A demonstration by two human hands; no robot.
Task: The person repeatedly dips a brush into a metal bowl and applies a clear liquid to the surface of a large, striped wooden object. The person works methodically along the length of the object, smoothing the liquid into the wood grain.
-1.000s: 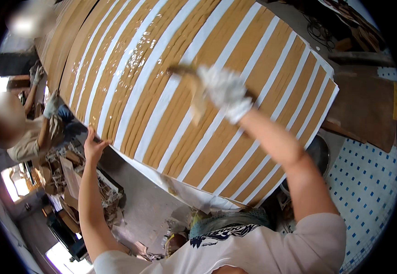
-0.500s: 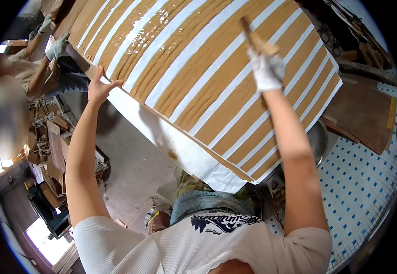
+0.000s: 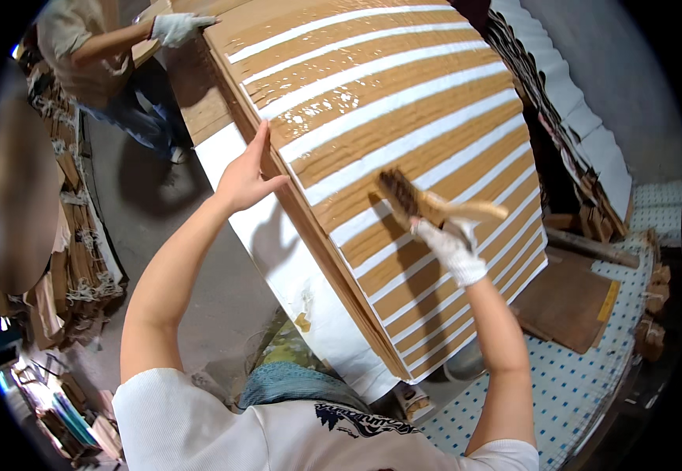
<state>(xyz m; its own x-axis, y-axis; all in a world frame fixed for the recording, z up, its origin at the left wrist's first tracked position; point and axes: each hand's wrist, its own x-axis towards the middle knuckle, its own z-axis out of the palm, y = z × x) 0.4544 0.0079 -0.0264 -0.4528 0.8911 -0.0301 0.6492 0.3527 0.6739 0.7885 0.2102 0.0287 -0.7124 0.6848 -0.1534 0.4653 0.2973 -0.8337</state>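
A wide sheet [image 3: 435,153] with brown and white stripes lies before me, shiny and wet toward its far left. Bare and with its fingers apart, my left hand [image 3: 248,177] rests against the left edge of the brown stack [image 3: 310,216] under the sheet. My right hand [image 3: 452,250], in a white knit glove, is closed around a wooden brush [image 3: 439,207] with dark bristles. The brush is over the middle of the stripes and casts a long shadow. Whether its bristles touch the sheet, I cannot tell.
Another person [image 3: 90,55] stands at the far left, a gloved hand [image 3: 176,29] near the board's corner. White paper [image 3: 321,314] sticks out under the stack. At right are a brown board [image 3: 565,298], a metal bowl [image 3: 466,363] and a blue-dotted surface [image 3: 506,408].
The view has shifted, and the striped sheet appears turned. My right hand has brought the brush nearer to me across the stripes. My left hand stays at the sheet's left edge.
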